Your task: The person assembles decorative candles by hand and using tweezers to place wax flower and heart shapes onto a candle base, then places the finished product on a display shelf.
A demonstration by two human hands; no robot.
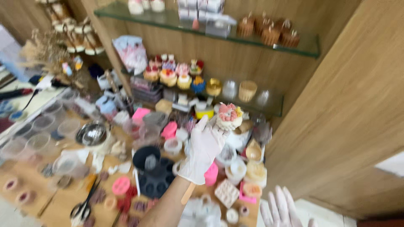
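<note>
White-gloved left hand point(205, 148) fingers pinch cupcake point(229, 116) above cluttered table point(63, 206); right hand point(281, 209) fingers wide

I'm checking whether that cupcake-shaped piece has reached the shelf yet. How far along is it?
Done: several decorated cupcake pieces already sit on the lower glass shelf. In hand: the gloved left hand holds up a pink-topped cupcake piece in its fingers, near the shelf but not yet on it. The right hand hangs open and empty. Left: the moulds and cups cluttering the table.
</note>
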